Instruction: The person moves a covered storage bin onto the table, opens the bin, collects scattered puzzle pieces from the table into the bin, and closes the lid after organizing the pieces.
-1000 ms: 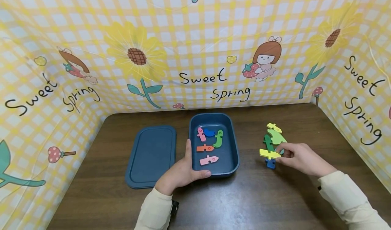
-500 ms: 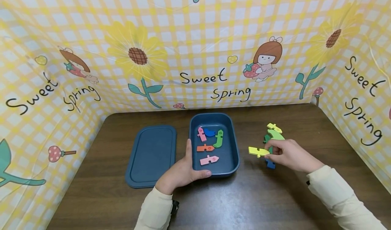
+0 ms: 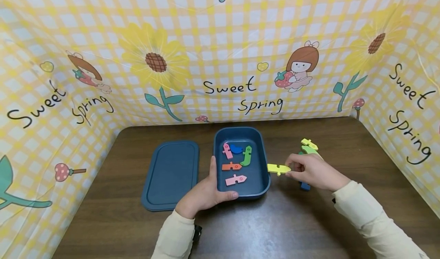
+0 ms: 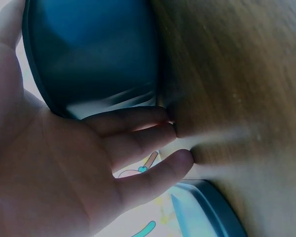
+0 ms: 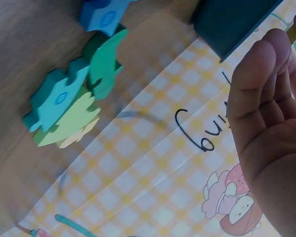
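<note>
Pinching a yellow puzzle piece (image 3: 277, 169) by its pointed end, the right hand (image 3: 315, 171) holds it just beside the blue box (image 3: 255, 180) — touching or not, I cannot tell. Because that hold is at one tip, a knock against the box could twist the piece loose onto the counter (image 3: 117, 186). The left hand (image 3: 203, 195) braces the box with straight fingers; uneven pressure could shift it.

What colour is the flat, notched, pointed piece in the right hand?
The notched piece is bright yellow, clearest in the head view.
</note>
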Action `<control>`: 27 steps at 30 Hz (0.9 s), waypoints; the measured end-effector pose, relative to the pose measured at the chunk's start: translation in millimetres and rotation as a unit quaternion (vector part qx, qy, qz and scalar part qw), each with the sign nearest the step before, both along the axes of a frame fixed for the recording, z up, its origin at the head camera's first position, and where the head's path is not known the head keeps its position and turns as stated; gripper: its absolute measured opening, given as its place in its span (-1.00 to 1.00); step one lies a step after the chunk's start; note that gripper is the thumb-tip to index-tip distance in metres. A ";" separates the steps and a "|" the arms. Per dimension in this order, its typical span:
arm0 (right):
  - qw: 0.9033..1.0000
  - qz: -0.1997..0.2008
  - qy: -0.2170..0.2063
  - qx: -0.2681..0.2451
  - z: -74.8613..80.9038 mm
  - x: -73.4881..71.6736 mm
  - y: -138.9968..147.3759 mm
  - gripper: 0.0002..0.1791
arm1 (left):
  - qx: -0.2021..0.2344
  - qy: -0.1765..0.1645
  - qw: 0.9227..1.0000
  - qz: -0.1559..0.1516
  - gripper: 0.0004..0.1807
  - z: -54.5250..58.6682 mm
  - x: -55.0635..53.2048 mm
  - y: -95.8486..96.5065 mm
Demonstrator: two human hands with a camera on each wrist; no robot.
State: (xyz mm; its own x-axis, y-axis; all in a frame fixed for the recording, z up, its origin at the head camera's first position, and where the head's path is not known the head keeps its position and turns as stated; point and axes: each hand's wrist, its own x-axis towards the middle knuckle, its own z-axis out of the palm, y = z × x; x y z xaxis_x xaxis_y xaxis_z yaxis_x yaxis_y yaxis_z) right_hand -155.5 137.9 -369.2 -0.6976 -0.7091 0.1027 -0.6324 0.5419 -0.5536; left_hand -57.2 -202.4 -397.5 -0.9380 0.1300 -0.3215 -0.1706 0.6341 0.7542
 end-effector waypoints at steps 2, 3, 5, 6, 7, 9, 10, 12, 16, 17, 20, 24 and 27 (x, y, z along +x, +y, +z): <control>1.000 0.004 0.002 -0.001 1.4 0.2 -3.8 -0.87 | -0.002 -0.001 1.000 0.001 0.47 0.2 0.0 0.2; 1.000 0.005 0.001 0.000 2.1 0.3 -5.7 -0.87 | -0.003 -0.001 1.000 0.002 0.47 0.5 -0.1 0.3; 1.000 0.007 0.000 0.003 2.9 0.3 -9.4 -0.87 | -0.002 -0.001 1.000 0.002 0.47 1.1 0.0 0.5; 1.000 0.006 0.000 0.006 3.1 0.2 -11.4 -0.86 | -0.002 -0.001 1.000 0.003 0.47 1.4 0.0 0.6; 1.000 0.006 -0.001 0.009 3.3 0.1 -13.4 -0.85 | -0.001 -0.001 1.000 0.003 0.47 1.6 0.1 0.7; 1.000 0.005 -0.008 0.015 3.9 -0.1 -17.4 -0.84 | 0.000 0.000 1.000 0.004 0.48 2.0 0.3 0.8; 1.000 0.007 -0.011 0.016 4.3 -0.2 -19.3 -0.84 | 0.001 0.000 1.000 0.004 0.47 2.0 0.4 0.8; 1.000 0.005 -0.018 0.018 4.9 -0.4 -23.0 -0.83 | 0.002 0.000 1.000 0.003 0.47 1.7 0.7 0.6; 0.999 0.014 -0.034 0.012 6.9 0.1 -28.9 -0.84 | 0.003 0.000 1.000 0.003 0.48 1.1 1.0 0.2; 0.999 0.015 -0.036 0.012 7.1 0.2 -30.4 -0.83 | 0.003 -0.001 1.000 0.004 0.48 0.8 0.9 0.2; 0.999 0.023 -0.036 0.011 7.5 1.1 -34.7 -0.84 | 0.003 -0.002 1.000 0.005 0.48 -0.3 0.2 0.0; 0.999 0.029 -0.029 0.015 7.9 3.4 -39.9 -0.85 | 0.007 0.000 1.000 0.003 0.48 -1.5 -0.4 -0.7; 0.999 0.032 -0.026 0.020 7.2 4.8 -43.3 -0.84 | 0.010 0.004 1.000 0.000 0.48 -1.9 -0.5 -1.3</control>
